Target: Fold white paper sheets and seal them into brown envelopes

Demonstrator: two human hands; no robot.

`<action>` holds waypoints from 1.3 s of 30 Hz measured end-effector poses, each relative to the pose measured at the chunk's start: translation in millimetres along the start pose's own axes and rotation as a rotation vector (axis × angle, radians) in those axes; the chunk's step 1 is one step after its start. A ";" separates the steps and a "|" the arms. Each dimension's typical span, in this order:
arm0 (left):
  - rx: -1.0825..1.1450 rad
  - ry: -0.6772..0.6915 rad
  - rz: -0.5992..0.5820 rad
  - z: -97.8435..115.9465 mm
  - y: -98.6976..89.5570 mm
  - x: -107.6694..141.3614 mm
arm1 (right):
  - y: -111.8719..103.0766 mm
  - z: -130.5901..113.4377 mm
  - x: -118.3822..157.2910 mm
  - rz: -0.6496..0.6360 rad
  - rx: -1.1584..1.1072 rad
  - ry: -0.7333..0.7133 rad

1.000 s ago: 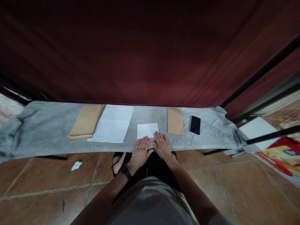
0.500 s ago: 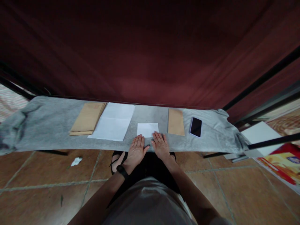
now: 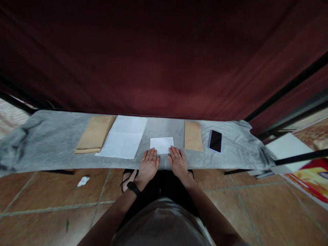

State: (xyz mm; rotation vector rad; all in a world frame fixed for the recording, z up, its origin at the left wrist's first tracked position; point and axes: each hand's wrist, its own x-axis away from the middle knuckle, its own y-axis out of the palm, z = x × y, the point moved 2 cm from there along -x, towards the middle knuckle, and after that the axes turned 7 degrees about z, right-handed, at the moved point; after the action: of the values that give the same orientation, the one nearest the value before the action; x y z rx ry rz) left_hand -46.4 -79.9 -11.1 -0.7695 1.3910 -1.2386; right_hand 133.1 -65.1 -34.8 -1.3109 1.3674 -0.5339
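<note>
A small white rectangle of paper [image 3: 162, 145], perhaps folded, lies flat in front of me on the grey cloth. My left hand [image 3: 149, 165] rests open, palm down, with its fingertips at the paper's near left corner. At the near right corner lies my right hand [image 3: 178, 163], also flat, its fingers stretched out. Neither hand grips anything. Left of the paper is a larger white sheet [image 3: 124, 136] with a faint crease across it. To the right a single brown envelope [image 3: 193, 136] lies on the cloth.
A stack of brown envelopes [image 3: 95, 134] lies beside the large sheet at the left. A phone [image 3: 215, 141] with a dark screen lies right of the single envelope. The cloth-covered bench [image 3: 56, 136] ends against a dark red curtain [image 3: 164, 75]. Black metal bars [image 3: 287, 87] slant at the right.
Both hands have slid slightly apart along the paper's near edge, with fingers still flat. The whole view has shifted a little. The papers, envelopes and phone stay in place.
</note>
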 end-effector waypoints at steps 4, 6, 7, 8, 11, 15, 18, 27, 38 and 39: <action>0.013 -0.051 0.012 -1.1 -0.7 -9.1 | 0.4 2.5 -1.9 0.002 -0.006 0.036; 0.043 -0.057 0.017 0.5 0.1 -13.9 | -0.1 1.0 -7.3 -0.003 -0.012 0.050; 0.059 -0.050 0.011 1.7 0.9 -16.7 | -0.3 -0.5 -11.4 -0.009 -0.015 0.056; 0.073 -0.038 -0.001 3.1 2.0 -19.7 | -0.1 -2.3 -16.3 -0.018 -0.020 0.056; 0.092 0.006 -0.059 7.1 6.8 -30.4 | 3.0 -9.3 -33.5 -0.073 -0.044 0.025; 0.083 0.013 -0.111 7.2 15.3 -44.1 | 12.6 -14.5 -50.4 -0.168 -0.055 -0.032; 0.063 -0.005 -0.122 2.8 21.2 -49.9 | 19.0 -10.4 -54.3 -0.182 -0.034 -0.011; 0.037 -0.054 -0.074 -12.1 26.6 -51.6 | 27.3 0.3 -50.8 -0.114 0.012 -0.006; 0.063 -0.199 -0.009 -27.6 21.6 -49.5 | 27.5 6.4 -49.1 -0.037 0.067 0.081; 0.080 -0.221 -0.003 -27.9 20.4 -50.5 | 27.7 6.1 -48.9 -0.037 0.068 0.083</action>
State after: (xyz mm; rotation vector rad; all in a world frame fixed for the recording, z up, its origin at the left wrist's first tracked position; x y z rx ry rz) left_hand -58.3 -20.4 -19.0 -0.8263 1.1548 -1.1667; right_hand 116.5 -11.5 -41.7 -1.2731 1.3829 -0.6610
